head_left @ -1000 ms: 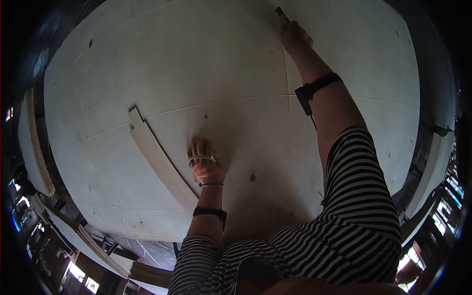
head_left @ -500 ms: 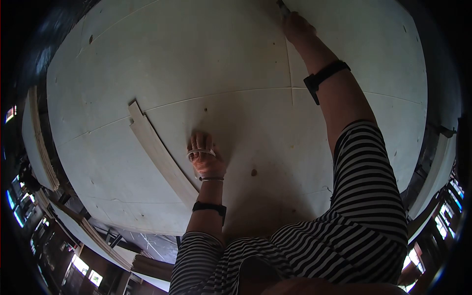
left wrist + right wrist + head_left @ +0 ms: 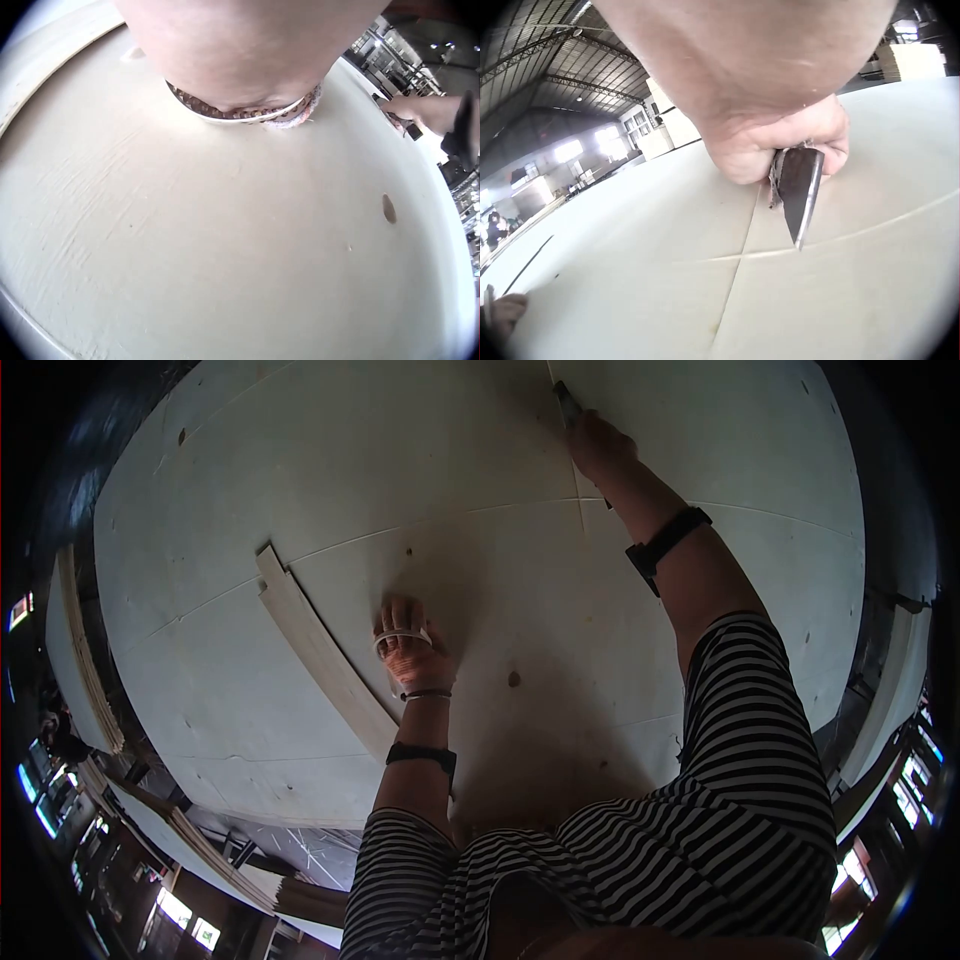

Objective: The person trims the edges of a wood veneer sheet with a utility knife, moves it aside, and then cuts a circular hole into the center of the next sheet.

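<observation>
My right hand [image 3: 601,448] grips a knife [image 3: 567,402] at the far part of a large pale wood sheet [image 3: 300,470]. In the right wrist view a dark pointed blade [image 3: 801,191] sticks out of the fist, low over the sheet where two thin seams cross. My left hand [image 3: 412,650] rests palm down nearer my body, fingers straight and pointing away from me. A pale ring-like band [image 3: 402,634] runs across those fingers. In the left wrist view a brown-patterned band with a white edge [image 3: 225,116] shows beneath the hand.
A long, narrow wood strip [image 3: 320,650] lies on the sheet left of my left hand. Dark knots [image 3: 514,679] dot the surface. Stacked sheets [image 3: 85,660] stand beyond the left edge, and more pale boards [image 3: 885,690] beyond the right.
My right hand has drawn the knife toward my body along the lengthwise seam, closer to the crossing seam. My left hand keeps its place on the sheet. The head view has shifted slightly.
</observation>
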`<control>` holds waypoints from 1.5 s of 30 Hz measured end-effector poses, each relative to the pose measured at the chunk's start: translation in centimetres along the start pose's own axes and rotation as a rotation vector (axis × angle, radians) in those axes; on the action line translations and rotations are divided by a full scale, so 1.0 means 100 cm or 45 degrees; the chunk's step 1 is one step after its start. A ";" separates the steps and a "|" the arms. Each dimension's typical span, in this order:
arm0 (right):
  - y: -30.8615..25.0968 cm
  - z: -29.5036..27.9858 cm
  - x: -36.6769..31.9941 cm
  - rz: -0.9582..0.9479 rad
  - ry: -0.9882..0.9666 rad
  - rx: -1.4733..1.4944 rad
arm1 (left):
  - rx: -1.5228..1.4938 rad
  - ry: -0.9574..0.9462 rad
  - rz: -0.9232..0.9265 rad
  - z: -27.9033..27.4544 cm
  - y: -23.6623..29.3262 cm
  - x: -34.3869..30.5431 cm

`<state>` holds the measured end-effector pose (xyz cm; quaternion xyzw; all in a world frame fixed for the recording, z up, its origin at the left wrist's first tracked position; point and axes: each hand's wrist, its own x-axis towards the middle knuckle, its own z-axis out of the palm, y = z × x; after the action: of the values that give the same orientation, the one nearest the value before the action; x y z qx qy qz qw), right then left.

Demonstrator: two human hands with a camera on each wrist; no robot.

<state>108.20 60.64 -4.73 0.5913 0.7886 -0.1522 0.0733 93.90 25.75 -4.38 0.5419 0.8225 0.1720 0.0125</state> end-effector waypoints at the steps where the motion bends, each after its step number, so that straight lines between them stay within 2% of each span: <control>1: 0.003 0.001 -0.009 -0.010 0.008 -0.024 | -0.013 -0.036 -0.017 0.001 0.000 -0.002; 7: 0.018 0.018 -0.054 -0.011 -0.026 -0.038 | 0.110 0.058 0.004 0.002 0.004 -0.010; 10: 0.030 0.032 -0.084 -0.099 -0.002 -0.170 | 0.053 -0.038 -0.015 -0.001 0.004 -0.012; 14: 0.031 0.029 -0.139 0.011 -0.052 -0.099 | 0.105 -0.048 -0.037 0.001 0.005 -0.017; 18: 0.050 0.039 -0.189 -0.018 -0.148 -0.058 | 0.195 0.054 -0.023 0.005 0.004 -0.022; 20: 0.056 0.038 -0.192 -0.018 -0.176 -0.056 | 0.183 0.078 -0.012 0.004 0.005 -0.020; 22: 0.056 0.037 -0.186 0.135 -0.326 0.436 | 0.121 0.048 -0.034 0.002 0.005 -0.018; 23: 0.049 0.030 -0.188 0.131 -0.331 0.436 | 0.124 0.045 -0.039 0.001 0.005 -0.020; 25: 0.021 0.008 -0.192 -0.065 -0.847 0.936 | 0.107 0.003 -0.042 -0.001 0.005 -0.018; 26: 0.006 0.014 -0.187 -0.064 -0.851 0.945 | 0.115 -0.002 -0.038 -0.001 0.005 -0.018; 28: -0.020 0.027 -0.174 -0.300 -0.210 0.695 | 0.106 -0.022 -0.072 -0.001 0.007 -0.016; 29: -0.021 0.028 -0.159 -0.308 -0.212 0.700 | 0.115 -0.019 -0.076 -0.002 0.007 -0.014; 31: -0.019 0.030 -0.116 -0.229 0.440 0.116 | 0.089 -0.123 -0.107 -0.003 0.006 -0.012; 33: -0.011 0.019 -0.075 -0.058 0.345 0.045 | 0.086 -0.035 -0.065 0.001 0.003 -0.012; 34: -0.009 0.016 -0.059 -0.067 0.340 0.043 | 0.079 0.059 -0.020 0.004 0.003 -0.013; 37: -0.011 0.006 -0.029 -0.159 0.319 0.018 | 0.048 0.021 -0.039 -0.003 0.006 -0.007; 39: -0.016 -0.002 -0.025 -0.169 0.170 -0.041 | 0.052 0.015 -0.041 -0.001 0.005 -0.009; 43: -0.018 -0.012 -0.021 -0.173 0.153 0.012 | -0.009 -0.065 -0.059 -0.004 0.002 -0.004; 45: -0.016 -0.015 -0.018 -0.136 0.119 0.050 | -0.009 -0.015 -0.061 0.000 0.000 -0.003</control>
<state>107.34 59.05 -2.56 0.5562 0.8184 -0.1436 0.0167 94.06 25.45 -4.41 0.5231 0.8346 0.1712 0.0235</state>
